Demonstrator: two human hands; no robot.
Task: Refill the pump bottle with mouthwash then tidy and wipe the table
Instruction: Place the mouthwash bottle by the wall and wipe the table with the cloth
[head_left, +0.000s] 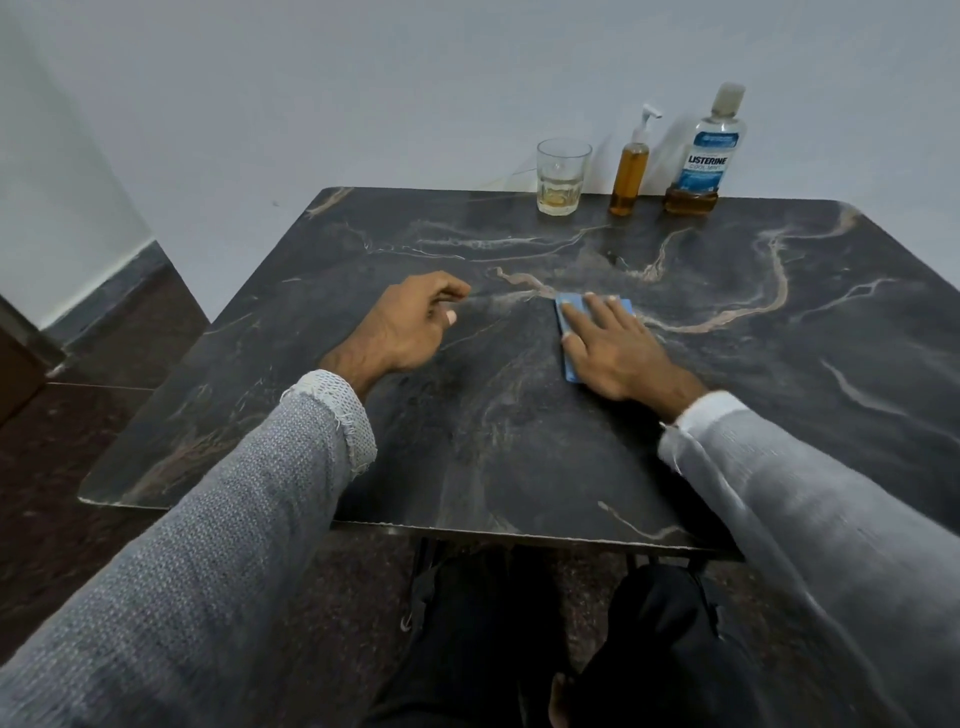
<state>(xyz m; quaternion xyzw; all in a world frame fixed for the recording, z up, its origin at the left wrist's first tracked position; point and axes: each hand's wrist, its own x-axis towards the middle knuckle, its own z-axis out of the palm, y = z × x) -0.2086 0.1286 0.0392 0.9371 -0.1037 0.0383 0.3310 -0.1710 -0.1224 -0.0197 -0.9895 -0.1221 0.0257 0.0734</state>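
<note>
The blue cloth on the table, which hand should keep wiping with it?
The right hand, probably. It lies flat on the blue cloth, pressing it onto the table. The left hand sits beside it with loosely curled fingers, holding nothing and not touching the cloth.

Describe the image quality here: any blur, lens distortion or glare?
Head view: the wide-angle lens bows the table edges and tilts the Listerine bottle; soft, even lighting, no hard glare; the right hand on the blue cloth is slightly smeared.
</note>
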